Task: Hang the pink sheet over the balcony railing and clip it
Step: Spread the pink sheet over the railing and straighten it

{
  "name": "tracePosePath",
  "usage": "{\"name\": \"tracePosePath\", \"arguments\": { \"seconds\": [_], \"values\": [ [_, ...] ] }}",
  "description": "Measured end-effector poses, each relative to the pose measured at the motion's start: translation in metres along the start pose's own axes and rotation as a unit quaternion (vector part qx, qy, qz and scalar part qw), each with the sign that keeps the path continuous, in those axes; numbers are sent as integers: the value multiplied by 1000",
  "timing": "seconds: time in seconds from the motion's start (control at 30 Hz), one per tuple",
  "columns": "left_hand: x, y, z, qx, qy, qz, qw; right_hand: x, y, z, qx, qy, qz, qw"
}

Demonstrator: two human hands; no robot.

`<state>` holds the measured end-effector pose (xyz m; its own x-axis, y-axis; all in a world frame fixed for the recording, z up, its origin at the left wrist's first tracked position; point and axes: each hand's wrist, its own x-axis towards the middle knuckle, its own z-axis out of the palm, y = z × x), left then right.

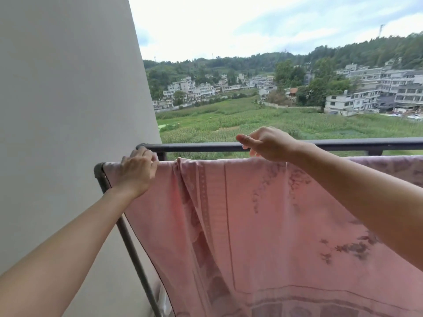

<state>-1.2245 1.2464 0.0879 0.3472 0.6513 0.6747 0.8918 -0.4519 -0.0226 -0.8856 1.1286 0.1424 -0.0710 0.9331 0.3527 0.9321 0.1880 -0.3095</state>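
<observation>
A pale grey wall (68,88) fills the frame from nine to twelve o'clock, and at one to three o'clock lie green fields (229,120), white buildings (366,88) and wooded hills under a cloudy sky. The pink sheet (263,225) is the largest near thing: it hangs over the top bar of a dark metal rack (131,245), whose bent corner shows at nine o'clock and whose leg slants down toward seven o'clock, and the cloth falls from the middle of the frame to the bottom edge between five and six o'clock. It bears faded floral prints and a banded border, and a bunch of folds gathers just right of the left hand. Behind it, running from the wall to the three o'clock edge, is the dark balcony railing (206,147), apart from the sheet and bare of cloth where it shows. The left hand (137,170), at nine o'clock of centre, is curled over the sheet's top edge near the rack's corner, fingers closed down on the cloth and bar. The right hand (267,143), just past twelve o'clock of centre, hovers over the top edge with thumb and forefinger pinched together and pointing left; whether it holds cloth I cannot tell. No container shows.
</observation>
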Motion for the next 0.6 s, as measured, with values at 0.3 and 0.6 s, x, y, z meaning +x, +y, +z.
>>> {"name": "tracePosePath", "arguments": {
  "seconds": [0.3, 0.6],
  "values": [
    [-51, -150, 6, -170, -62, -375, 909, 71, -104, 77, -48, -41, -59, 996],
    [-12, -115, 27, -346, 42, -435, 830, 122, -133, 122, 44, -100, -55, 992]
  ]
}}
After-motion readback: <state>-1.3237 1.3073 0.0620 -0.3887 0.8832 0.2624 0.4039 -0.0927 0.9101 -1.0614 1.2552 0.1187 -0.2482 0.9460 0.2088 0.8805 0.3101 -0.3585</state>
